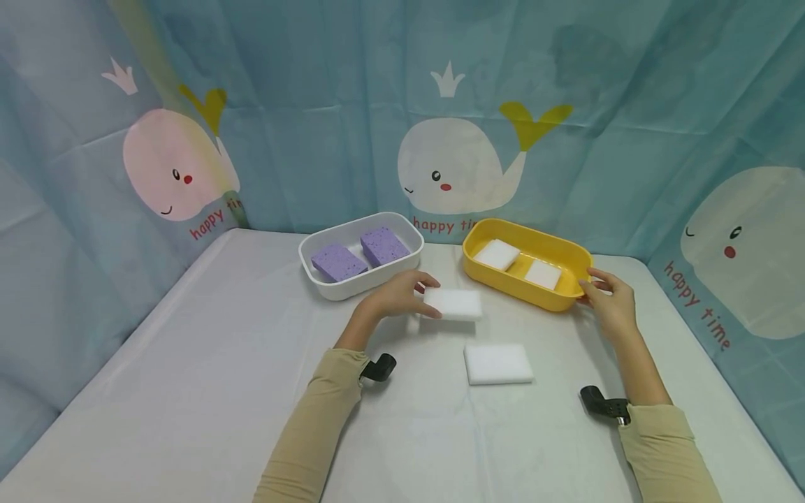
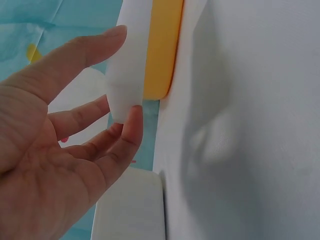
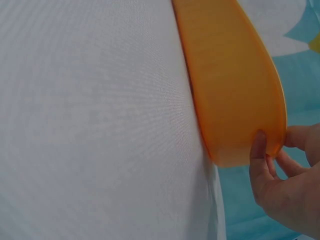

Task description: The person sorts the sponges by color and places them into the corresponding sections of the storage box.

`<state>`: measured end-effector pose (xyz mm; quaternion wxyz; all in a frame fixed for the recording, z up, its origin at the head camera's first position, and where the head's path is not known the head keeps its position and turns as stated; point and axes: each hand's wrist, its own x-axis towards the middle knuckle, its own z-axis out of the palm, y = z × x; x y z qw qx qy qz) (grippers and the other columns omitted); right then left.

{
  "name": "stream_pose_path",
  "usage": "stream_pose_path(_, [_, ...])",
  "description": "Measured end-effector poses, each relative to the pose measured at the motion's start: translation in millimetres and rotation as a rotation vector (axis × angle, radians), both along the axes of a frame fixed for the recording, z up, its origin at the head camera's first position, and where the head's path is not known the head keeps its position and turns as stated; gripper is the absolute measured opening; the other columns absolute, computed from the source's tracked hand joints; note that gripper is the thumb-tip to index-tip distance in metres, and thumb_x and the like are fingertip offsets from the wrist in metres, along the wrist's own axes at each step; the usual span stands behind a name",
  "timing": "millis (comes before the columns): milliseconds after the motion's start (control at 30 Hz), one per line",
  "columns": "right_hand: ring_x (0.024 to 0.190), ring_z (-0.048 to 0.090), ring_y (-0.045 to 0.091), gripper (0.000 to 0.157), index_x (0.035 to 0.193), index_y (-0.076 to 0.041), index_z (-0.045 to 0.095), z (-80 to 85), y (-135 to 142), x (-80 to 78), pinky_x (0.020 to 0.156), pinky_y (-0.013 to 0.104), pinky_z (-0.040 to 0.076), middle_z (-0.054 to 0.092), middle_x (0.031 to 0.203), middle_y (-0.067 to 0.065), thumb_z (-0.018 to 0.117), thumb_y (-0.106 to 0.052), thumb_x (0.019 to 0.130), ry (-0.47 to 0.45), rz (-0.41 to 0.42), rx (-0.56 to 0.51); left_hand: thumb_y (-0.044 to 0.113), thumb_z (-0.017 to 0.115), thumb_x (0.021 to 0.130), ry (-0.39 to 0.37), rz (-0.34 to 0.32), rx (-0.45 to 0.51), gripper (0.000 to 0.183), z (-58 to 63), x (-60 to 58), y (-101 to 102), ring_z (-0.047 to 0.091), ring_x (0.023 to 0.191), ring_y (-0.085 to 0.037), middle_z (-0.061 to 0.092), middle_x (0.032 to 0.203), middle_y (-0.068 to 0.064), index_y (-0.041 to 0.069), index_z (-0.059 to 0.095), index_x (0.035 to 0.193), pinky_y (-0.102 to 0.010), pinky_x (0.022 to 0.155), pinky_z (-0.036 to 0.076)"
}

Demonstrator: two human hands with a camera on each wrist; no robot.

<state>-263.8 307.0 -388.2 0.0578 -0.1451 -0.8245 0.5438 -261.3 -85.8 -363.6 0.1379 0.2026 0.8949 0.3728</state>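
Observation:
My left hand (image 1: pixel 402 295) pinches a white sponge (image 1: pixel 454 304) by its left end, thumb on one side and fingers on the other. The sponge is held above the table, and its shadow shows in the left wrist view. At the right end of a yellow tub (image 1: pixel 528 285), my right hand (image 1: pixel 608 302) grips the rim (image 3: pixel 280 100). Two white sponges (image 1: pixel 497 254) lie flat inside that tub, apart from each other. Another white sponge (image 1: pixel 499 365) lies on the table in front of the tub.
Left of the yellow tub stands a white tub (image 1: pixel 358 281) with two purple sponges (image 1: pixel 339 263) inside. Both tubs are near the back edge of the white-covered table (image 1: pixel 207 391). A blue whale-print curtain (image 1: pixel 302 140) hangs behind and at both sides.

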Motion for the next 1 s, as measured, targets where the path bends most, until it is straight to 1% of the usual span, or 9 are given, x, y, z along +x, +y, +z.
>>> stream_pose_path(167, [0.082, 0.057, -0.002, 0.057, 0.160, 0.002, 0.038, 1.0, -0.9, 0.7, 0.076, 0.010, 0.059, 0.045, 0.121, 0.006, 0.056, -0.021, 0.111, 0.005, 0.012, -0.006, 0.020, 0.090, 0.084, 0.005, -0.006, 0.024, 0.062, -0.8, 1.1, 2.2, 0.061, 0.128, -0.030, 0.068, 0.137, -0.011, 0.002, 0.067, 0.139, -0.039, 0.112, 0.052])
stream_pose_path(267, [0.082, 0.057, -0.002, 0.058, 0.161, 0.002, 0.038, 1.5, -1.5, 0.7, 0.076, 0.010, 0.059, 0.045, 0.121, 0.007, 0.056, -0.021, 0.111, 0.004, 0.013, -0.006, 0.016, 0.089, 0.083, 0.001, -0.024, 0.036, 0.062, -1.8, 1.5, 4.9, 0.061, 0.128, -0.030, 0.068, 0.138, -0.012, 0.001, 0.067, 0.138, -0.039, 0.112, 0.052])
stream_pose_path(433, [0.084, 0.057, 0.000, 0.058, 0.161, 0.000, 0.038, 1.1, -2.2, -0.2, 0.077, 0.010, 0.059, 0.045, 0.123, 0.007, 0.055, -0.022, 0.111, -0.010, 0.003, 0.001, 0.015, 0.089, 0.084, 0.009, -0.037, 0.034, 0.061, -3.7, 1.9, 10.8, 0.061, 0.127, -0.030, 0.068, 0.138, -0.012, 0.001, 0.067, 0.138, -0.038, 0.111, 0.052])
stream_pose_path(600, [0.086, 0.057, 0.001, 0.058, 0.162, -0.002, 0.038, 0.9, -1.3, -0.7, 0.079, 0.010, 0.059, 0.045, 0.126, 0.007, 0.055, -0.024, 0.111, -0.022, -0.005, 0.003, 0.019, 0.090, 0.084, 0.032, -0.014, 0.040, 0.059, -4.9, 2.7, 18.5, 0.061, 0.123, -0.027, 0.069, 0.133, -0.010, 0.003, 0.068, 0.136, -0.036, 0.108, 0.052])
stream_pose_path(733, [0.088, 0.056, 0.002, 0.058, 0.162, -0.003, 0.038, 0.9, -0.3, -0.5, 0.078, 0.009, 0.058, 0.045, 0.126, 0.007, 0.056, -0.024, 0.111, -0.022, -0.010, 0.001, 0.022, 0.091, 0.084, 0.059, -0.001, 0.059, 0.058, -5.0, 3.5, 25.3, 0.061, 0.119, -0.027, 0.068, 0.131, -0.013, 0.001, 0.069, 0.133, -0.034, 0.104, 0.054])
stream_pose_path(867, [0.086, 0.057, 0.001, 0.058, 0.162, -0.002, 0.038, 0.5, -0.2, -0.7, 0.079, 0.010, 0.059, 0.045, 0.124, 0.006, 0.056, -0.023, 0.111, -0.022, -0.012, -0.006, 0.023, 0.091, 0.084, 0.094, 0.017, 0.070, 0.056, -4.2, 3.8, 31.4, 0.062, 0.113, -0.026, 0.069, 0.129, -0.014, 0.000, 0.070, 0.130, -0.030, 0.098, 0.055])
stream_pose_path(1000, [0.083, 0.057, -0.001, 0.058, 0.162, -0.002, 0.039, 0.4, -0.4, -1.0, 0.079, 0.011, 0.059, 0.045, 0.123, 0.005, 0.056, -0.023, 0.110, -0.024, -0.011, -0.013, 0.023, 0.092, 0.083, 0.129, 0.055, 0.093, 0.057, -0.7, 2.5, 38.0, 0.061, 0.112, -0.025, 0.067, 0.125, -0.015, -0.001, 0.071, 0.129, -0.027, 0.092, 0.056])
